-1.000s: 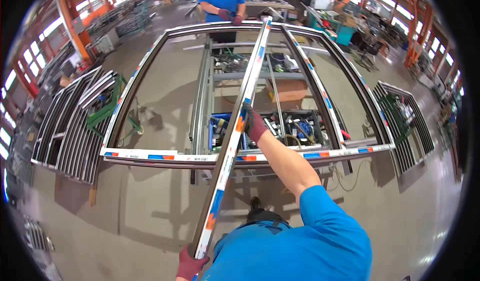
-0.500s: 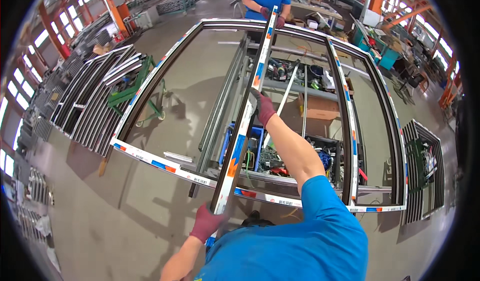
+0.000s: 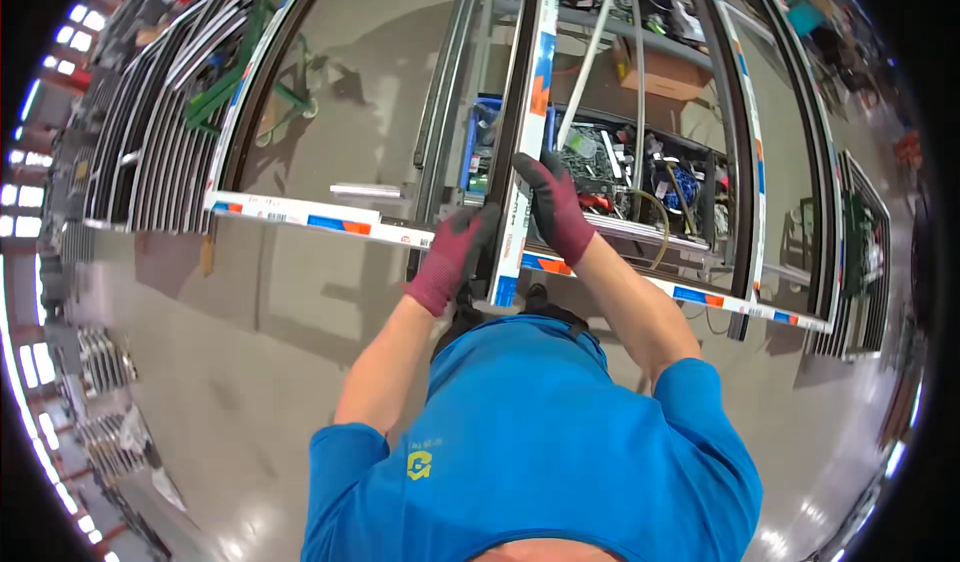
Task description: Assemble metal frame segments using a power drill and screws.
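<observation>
Both hands have come close together since the earlier frame, when the left one was far back down the bar. Now the left hand and the right hand squeeze the near end of the long white bar, side by side. It runs straight away from them, crossing the near edge of the big frame. Open floor lies left; a full shelf sits under the frame.
</observation>
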The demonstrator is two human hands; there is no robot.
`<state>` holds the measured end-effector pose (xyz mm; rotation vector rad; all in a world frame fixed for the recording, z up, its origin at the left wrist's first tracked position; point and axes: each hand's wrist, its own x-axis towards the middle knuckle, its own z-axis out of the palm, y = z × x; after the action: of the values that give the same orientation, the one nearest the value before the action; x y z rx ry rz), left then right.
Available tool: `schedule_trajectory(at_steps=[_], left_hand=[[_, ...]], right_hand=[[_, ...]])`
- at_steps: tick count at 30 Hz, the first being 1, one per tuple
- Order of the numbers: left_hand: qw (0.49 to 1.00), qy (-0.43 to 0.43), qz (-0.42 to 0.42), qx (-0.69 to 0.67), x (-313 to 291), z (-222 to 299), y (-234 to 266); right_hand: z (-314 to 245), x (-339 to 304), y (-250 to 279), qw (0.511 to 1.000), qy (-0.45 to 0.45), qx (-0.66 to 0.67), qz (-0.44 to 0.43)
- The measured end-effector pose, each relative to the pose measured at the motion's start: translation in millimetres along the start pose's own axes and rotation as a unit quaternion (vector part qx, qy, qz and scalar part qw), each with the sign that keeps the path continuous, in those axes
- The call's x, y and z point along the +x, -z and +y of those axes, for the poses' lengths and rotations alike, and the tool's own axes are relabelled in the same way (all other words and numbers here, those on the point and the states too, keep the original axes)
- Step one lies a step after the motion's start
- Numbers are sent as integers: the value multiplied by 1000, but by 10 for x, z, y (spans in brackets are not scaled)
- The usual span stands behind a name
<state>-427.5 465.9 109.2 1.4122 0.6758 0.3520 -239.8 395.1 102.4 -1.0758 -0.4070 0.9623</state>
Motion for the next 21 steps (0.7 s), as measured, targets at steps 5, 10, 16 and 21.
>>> schedule_trajectory(at_steps=[5,10,16,21], left_hand=[[984,-15,75,159,-419,-310,-5],[992,12,26,124,-622,-299,257],[949,-234,47,206,-581,-452,800],[821,-441,-16,362,-365,-522,1289]], right_hand=[[-79,36,-196,996,-5,-20,81],[25,137,-413,995,-16,21,101],[-88,151,-1087,989,22,-65,128],[3,175,-1118,994,13,-34,104]])
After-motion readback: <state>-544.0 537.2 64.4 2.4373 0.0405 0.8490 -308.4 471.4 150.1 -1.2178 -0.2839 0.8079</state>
